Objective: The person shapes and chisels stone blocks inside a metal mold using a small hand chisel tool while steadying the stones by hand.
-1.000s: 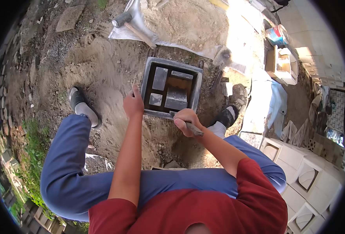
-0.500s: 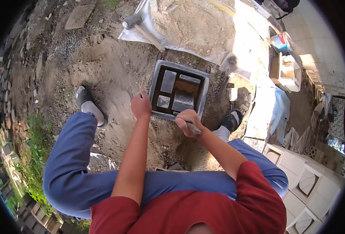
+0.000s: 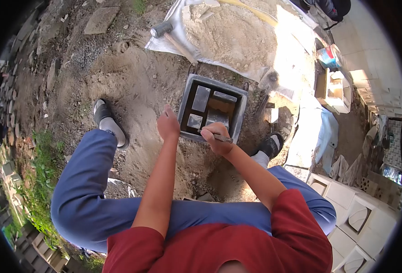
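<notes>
A grey rectangular box mould (image 3: 185,98) sits on the dirt between my feet. Inside it are dark gaps and several block-shaped cores, including a tall grey block (image 3: 201,98) and a small square block (image 3: 194,121). My right hand (image 3: 216,136) is closed around a short grey-brown rod-like tool (image 3: 223,138), over the mould's near rim. The tool's left tip points toward the near inside edge; its exact kind is unclear. My left hand (image 3: 168,124) hovers by the left rim, fingers mostly curled. Whatever it may hold is hidden.
Beyond the mould, a mallet (image 3: 173,41) lies across a white sheet (image 3: 157,43) bearing a sand heap (image 3: 230,36). A bucket (image 3: 329,57) and a wooden box (image 3: 337,91) stand at right. Pale patterned blocks (image 3: 342,200) are stacked lower right. Part of another person (image 3: 333,7) shows at top right.
The tool in my right hand has turned from slanting down to nearly level, its tip now showing left of the fingers. My left hand stays beside the rim. The whole view has shifted slightly.
</notes>
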A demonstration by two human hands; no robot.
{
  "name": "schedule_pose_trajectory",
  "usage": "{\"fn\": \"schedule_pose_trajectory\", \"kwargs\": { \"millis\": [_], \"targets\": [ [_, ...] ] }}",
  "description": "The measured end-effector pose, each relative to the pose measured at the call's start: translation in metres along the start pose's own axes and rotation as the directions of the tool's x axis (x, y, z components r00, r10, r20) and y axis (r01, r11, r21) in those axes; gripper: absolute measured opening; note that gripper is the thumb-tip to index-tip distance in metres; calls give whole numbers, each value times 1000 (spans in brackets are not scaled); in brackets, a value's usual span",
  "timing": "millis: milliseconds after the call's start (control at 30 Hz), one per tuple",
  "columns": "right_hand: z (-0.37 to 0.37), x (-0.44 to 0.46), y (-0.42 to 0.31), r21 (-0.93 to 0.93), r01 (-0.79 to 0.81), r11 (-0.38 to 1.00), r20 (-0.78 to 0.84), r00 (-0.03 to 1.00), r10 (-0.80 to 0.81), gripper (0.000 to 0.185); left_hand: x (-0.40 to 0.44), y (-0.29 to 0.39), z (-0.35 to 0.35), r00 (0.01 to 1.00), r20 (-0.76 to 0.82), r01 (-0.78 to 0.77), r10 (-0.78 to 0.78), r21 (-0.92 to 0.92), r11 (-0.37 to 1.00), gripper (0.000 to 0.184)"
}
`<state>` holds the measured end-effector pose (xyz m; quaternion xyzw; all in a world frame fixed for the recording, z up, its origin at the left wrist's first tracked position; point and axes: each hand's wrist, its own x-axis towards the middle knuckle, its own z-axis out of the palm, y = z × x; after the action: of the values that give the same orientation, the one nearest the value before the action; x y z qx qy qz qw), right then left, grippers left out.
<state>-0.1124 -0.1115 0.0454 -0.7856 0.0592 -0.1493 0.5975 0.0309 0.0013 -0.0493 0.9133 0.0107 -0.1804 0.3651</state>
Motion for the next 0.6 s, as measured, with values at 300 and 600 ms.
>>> {"fn": "schedule_pose_trajectory", "kwargs": {
  "millis": [300, 600],
  "targets": [
    [20, 4, 15, 2, 145, 989, -67, 987, -145, 34, 3, -25, 10, 985, -60, 139, -162, -285, 948, 76],
    [17, 24, -34, -11, 22, 1000, -38, 999, -23, 37, 12, -29, 24, 968, -158, 119, -193, -387, 914, 75]
  ]
}}
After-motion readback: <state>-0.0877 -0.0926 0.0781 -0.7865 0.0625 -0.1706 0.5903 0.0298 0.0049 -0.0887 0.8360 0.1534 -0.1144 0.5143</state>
